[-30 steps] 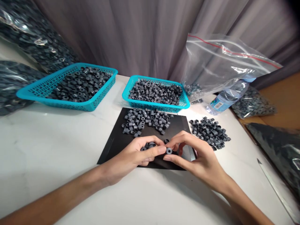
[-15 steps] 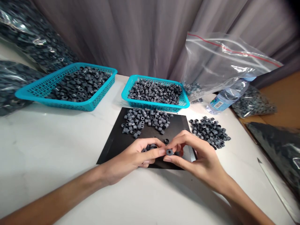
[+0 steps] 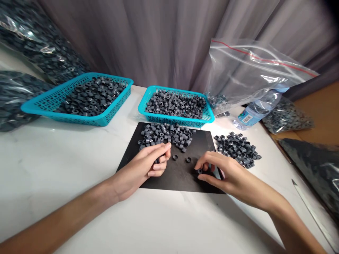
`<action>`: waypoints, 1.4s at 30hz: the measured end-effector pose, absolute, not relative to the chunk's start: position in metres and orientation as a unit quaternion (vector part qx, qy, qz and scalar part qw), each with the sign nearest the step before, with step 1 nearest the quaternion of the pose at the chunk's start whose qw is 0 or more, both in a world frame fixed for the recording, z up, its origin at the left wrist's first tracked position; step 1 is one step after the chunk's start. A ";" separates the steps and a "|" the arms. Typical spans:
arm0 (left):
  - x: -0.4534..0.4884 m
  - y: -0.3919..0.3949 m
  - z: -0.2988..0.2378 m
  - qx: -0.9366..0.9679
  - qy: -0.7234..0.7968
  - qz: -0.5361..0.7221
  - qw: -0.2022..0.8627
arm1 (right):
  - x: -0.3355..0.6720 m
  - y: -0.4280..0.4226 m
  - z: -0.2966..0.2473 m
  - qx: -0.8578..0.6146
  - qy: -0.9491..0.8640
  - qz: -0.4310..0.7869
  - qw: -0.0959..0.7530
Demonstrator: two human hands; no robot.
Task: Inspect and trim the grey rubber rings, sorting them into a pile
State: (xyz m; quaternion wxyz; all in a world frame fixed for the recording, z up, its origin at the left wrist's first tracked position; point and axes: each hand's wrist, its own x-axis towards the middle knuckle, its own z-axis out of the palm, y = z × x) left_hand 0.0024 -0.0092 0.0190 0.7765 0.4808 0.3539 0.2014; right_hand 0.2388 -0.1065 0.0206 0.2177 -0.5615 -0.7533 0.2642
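My left hand (image 3: 148,167) is curled closed over the black mat (image 3: 174,180), with dark grey plastic parts showing between its fingers. To its right, my right hand (image 3: 219,169) pinches a small grey cylindrical part (image 3: 200,171) with a hole in its end, between thumb and fingertips, low over the mat. Two loose grey caps, one (image 3: 175,157) near my left fingertips and another (image 3: 188,160) near my right, lie on the mat between the hands. Behind my left hand spreads a pile of similar grey parts (image 3: 169,135), partly hidden by that hand.
Two blue baskets, left (image 3: 106,120) and middle (image 3: 174,121), hold grey parts. Another heap (image 3: 239,150) lies right of the mat. A zip bag (image 3: 238,70) and water bottle (image 3: 256,111) stand behind it. Full plastic bags (image 3: 34,42) rise at the left.
The hands have come apart: my left moved left and up, my right moved right with the grey part in its fingers. A cap on the mat is uncovered between them.
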 end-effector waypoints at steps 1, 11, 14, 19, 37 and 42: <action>0.002 -0.008 0.020 0.487 0.355 0.206 0.771 | 0.240 -0.106 0.019 -0.565 -0.760 0.247 0.203; 0.002 -0.005 0.021 0.529 0.377 0.240 0.721 | 0.225 -0.096 0.000 -0.600 -0.745 0.132 0.262; 0.003 -0.008 0.018 0.532 0.372 0.221 0.728 | 0.220 -0.091 -0.009 -0.596 -0.752 0.115 0.258; 0.005 -0.014 0.014 0.507 0.384 0.175 0.752 | 0.212 -0.091 0.000 -0.580 -0.670 0.254 0.388; 0.001 -0.021 0.013 0.503 0.296 0.113 0.804 | 0.188 -0.093 -0.002 -0.456 -0.360 0.648 0.493; 0.001 -0.021 0.010 0.499 0.304 0.108 0.804 | 0.186 -0.097 -0.004 -0.513 -0.456 0.523 0.505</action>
